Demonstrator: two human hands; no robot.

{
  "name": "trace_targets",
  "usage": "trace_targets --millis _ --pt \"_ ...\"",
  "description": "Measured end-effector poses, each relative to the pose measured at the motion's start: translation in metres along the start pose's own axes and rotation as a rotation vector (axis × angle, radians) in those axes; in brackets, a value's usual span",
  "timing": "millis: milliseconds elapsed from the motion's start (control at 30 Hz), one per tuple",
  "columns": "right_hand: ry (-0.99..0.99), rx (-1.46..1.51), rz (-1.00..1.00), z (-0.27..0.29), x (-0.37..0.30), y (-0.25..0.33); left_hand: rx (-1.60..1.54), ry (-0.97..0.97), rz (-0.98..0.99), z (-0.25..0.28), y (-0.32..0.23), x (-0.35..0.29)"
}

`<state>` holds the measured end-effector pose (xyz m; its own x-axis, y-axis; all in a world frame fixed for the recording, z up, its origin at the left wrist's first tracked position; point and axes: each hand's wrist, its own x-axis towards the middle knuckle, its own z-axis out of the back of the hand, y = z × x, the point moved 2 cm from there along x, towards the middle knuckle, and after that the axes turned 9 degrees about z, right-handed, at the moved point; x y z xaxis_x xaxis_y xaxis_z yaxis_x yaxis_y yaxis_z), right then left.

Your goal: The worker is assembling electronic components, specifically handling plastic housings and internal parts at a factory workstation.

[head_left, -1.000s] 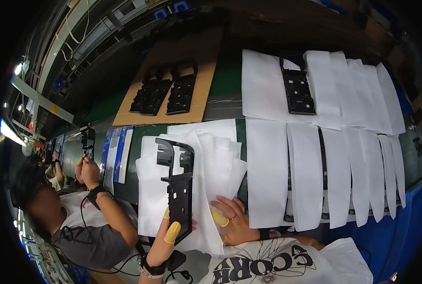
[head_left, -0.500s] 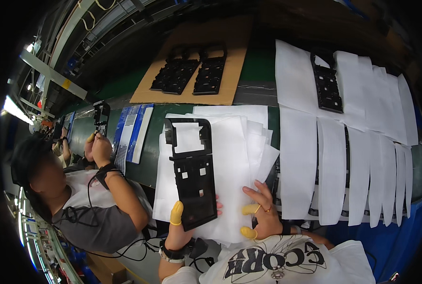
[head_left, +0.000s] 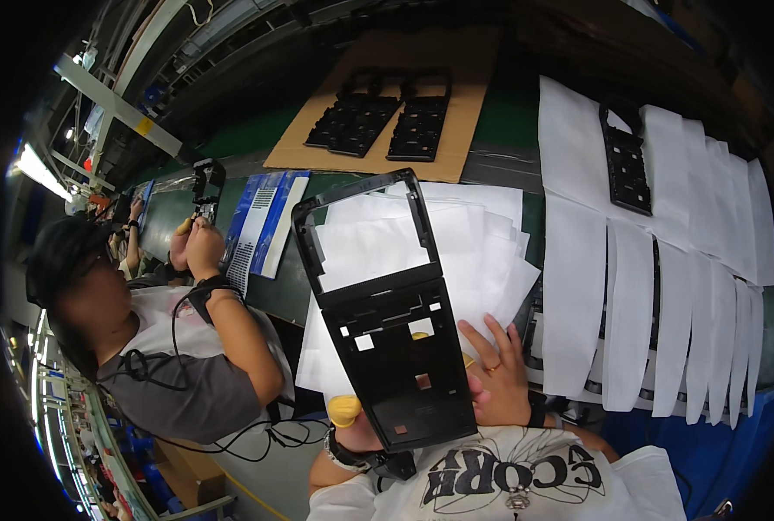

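A black plastic frame [head_left: 396,373], with a large rectangular opening at its top and small square holes lower down, tilts toward me above the white sheets. Its lower left edge is in my left hand [head_left: 361,430], the thumb in a yellow finger cot, and fingertips show at its right edge. My right hand [head_left: 504,378] is close beside the frame's lower right side, two fingers stretched out over the sheets. Its other fingers are partly behind the frame; a bit of yellow finger cot shows through a hole. Whether they touch the frame is hidden. Beneath lies a stack of white sheets [head_left: 491,278].
Similar black frames [head_left: 417,130] lie on a brown cardboard sheet [head_left: 482,95] at the back. On the right, a rack holds parts between white sheets [head_left: 569,304], with another frame [head_left: 626,165] on top. Blue-and-white packs [head_left: 265,217] and a co-worker [head_left: 187,365] are at left.
The black frame has come closer to me and now tilts, its top leaning left. My right hand has moved in beside and partly behind it. The whole view has shifted slightly.
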<state>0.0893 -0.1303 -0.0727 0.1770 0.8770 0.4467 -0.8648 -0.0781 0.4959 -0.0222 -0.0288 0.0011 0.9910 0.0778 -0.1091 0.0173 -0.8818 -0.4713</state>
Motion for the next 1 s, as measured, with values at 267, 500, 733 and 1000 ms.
trace_targets --millis 267,500,733,1000 --pt "-0.014 -0.021 0.004 -0.002 0.000 0.001 -0.369 0.335 -0.112 -0.030 -0.041 0.031" --pt "0.044 -0.067 0.003 0.000 0.001 0.003 0.125 -0.005 -0.283 -0.031 -0.055 0.038" --pt "0.047 -0.065 0.007 -0.002 0.003 0.004 -0.176 0.153 -0.297 -0.021 -0.054 0.036" --pt "0.060 -0.044 0.006 -0.003 0.002 0.001 -0.294 0.252 -0.284 -0.005 -0.049 0.031"
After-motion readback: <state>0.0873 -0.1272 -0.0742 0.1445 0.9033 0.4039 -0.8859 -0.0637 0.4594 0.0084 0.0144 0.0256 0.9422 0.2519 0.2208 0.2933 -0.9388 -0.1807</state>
